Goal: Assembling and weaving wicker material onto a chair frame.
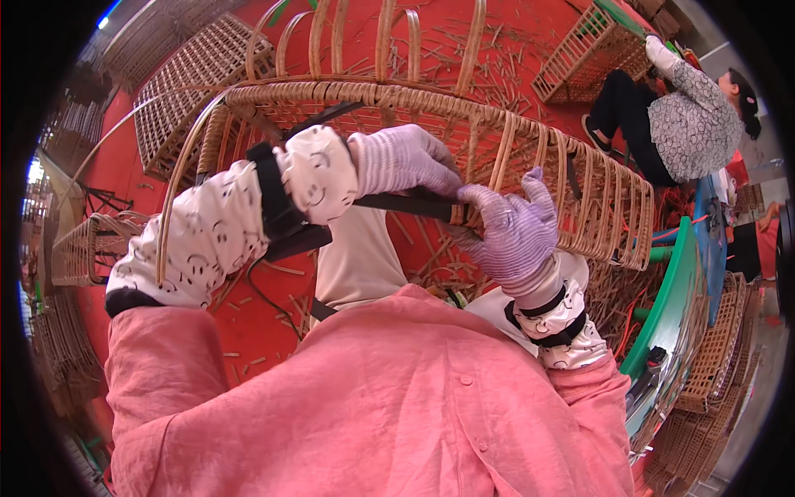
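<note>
While the left hand (407, 162) and right hand (512, 220) sit close, fingers curled narrow by the dark strip (406, 205) on the near side of the wicker basket (331, 91), a weak pinch could let it slip; whether they grip it I cannot tell

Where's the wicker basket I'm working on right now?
In the head view, the wicker basket stretches from upper centre toward the right, at your left hand and right hand, its right end near the green curved frame.
</note>
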The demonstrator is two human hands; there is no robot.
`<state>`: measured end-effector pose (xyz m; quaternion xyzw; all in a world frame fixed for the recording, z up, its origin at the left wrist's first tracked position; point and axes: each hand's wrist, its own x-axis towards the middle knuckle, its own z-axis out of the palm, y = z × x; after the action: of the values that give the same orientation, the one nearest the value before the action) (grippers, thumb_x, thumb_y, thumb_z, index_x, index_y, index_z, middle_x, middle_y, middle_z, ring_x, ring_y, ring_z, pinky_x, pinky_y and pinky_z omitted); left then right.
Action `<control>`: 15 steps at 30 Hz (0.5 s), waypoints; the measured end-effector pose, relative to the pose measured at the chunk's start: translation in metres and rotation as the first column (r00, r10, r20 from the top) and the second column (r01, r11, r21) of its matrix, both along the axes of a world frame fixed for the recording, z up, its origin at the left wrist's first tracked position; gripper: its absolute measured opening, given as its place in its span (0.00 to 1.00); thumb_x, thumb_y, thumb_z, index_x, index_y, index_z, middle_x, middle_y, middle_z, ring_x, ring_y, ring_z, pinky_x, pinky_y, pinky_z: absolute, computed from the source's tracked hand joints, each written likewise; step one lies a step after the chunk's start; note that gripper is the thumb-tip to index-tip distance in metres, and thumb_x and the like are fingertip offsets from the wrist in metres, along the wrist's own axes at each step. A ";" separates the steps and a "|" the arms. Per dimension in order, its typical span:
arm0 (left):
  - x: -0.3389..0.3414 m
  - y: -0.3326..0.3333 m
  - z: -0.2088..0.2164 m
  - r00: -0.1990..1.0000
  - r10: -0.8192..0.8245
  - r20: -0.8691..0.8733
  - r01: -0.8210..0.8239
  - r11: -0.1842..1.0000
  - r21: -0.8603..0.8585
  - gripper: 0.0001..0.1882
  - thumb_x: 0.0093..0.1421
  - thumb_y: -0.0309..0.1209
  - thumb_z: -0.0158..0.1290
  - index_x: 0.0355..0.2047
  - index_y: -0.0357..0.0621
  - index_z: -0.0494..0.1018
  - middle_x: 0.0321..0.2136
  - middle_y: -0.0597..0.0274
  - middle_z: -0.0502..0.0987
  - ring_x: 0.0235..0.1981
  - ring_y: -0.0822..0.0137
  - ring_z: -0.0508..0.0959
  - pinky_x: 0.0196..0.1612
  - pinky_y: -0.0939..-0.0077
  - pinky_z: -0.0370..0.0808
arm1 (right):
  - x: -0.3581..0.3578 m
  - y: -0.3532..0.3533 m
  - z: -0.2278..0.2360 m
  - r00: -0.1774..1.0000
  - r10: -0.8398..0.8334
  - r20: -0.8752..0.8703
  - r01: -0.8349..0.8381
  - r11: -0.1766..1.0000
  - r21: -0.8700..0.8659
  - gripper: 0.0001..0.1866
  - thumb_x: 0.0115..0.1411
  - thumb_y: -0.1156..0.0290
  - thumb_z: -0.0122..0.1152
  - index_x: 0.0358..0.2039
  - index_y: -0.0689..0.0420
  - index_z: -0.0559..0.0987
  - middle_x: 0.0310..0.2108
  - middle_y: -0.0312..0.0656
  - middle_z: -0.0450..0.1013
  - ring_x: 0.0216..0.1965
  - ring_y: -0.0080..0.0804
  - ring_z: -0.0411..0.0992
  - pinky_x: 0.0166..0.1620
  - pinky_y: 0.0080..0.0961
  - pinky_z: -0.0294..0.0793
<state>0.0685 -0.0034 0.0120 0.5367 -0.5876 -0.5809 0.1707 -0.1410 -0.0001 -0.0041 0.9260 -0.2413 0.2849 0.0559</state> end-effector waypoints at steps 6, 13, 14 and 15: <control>0.004 0.020 0.003 0.999 -0.045 0.008 0.045 0.929 -0.367 0.09 0.51 0.29 0.57 0.31 0.38 0.77 0.25 0.59 0.78 0.28 0.69 0.77 0.34 0.75 0.73 | -0.002 0.000 0.005 0.999 -0.015 -0.035 0.019 0.995 0.094 0.19 0.45 0.58 0.67 0.37 0.47 0.73 0.15 0.31 0.69 0.18 0.28 0.70 0.50 0.41 0.64; -0.004 0.052 0.008 0.924 -0.006 0.381 0.315 0.575 -0.755 0.14 0.46 0.34 0.62 0.32 0.42 0.75 0.31 0.56 0.77 0.32 0.55 0.77 0.34 0.67 0.74 | -0.001 0.001 0.001 0.999 -0.020 -0.034 0.024 0.992 0.127 0.22 0.43 0.58 0.67 0.39 0.47 0.72 0.16 0.32 0.70 0.21 0.27 0.71 0.51 0.39 0.63; -0.008 0.056 -0.002 0.913 0.072 0.402 0.328 0.458 -0.826 0.17 0.43 0.35 0.63 0.33 0.44 0.75 0.33 0.58 0.77 0.34 0.56 0.77 0.36 0.65 0.74 | -0.001 0.001 0.001 0.999 -0.025 -0.033 0.029 0.991 0.130 0.22 0.43 0.58 0.67 0.39 0.47 0.72 0.16 0.32 0.70 0.21 0.27 0.71 0.51 0.39 0.63; -0.013 0.059 -0.009 0.913 0.065 0.404 0.331 0.460 -0.824 0.17 0.43 0.35 0.63 0.33 0.44 0.75 0.33 0.58 0.77 0.34 0.56 0.77 0.36 0.65 0.74 | -0.002 0.002 0.000 0.999 -0.028 -0.028 0.031 0.993 0.110 0.22 0.44 0.57 0.67 0.39 0.47 0.71 0.15 0.32 0.70 0.20 0.28 0.71 0.51 0.39 0.63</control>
<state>0.0559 0.0560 0.0027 0.4244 -0.8632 -0.0919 0.2576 -0.1428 0.0015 -0.0036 0.9276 -0.2697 0.2582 0.0120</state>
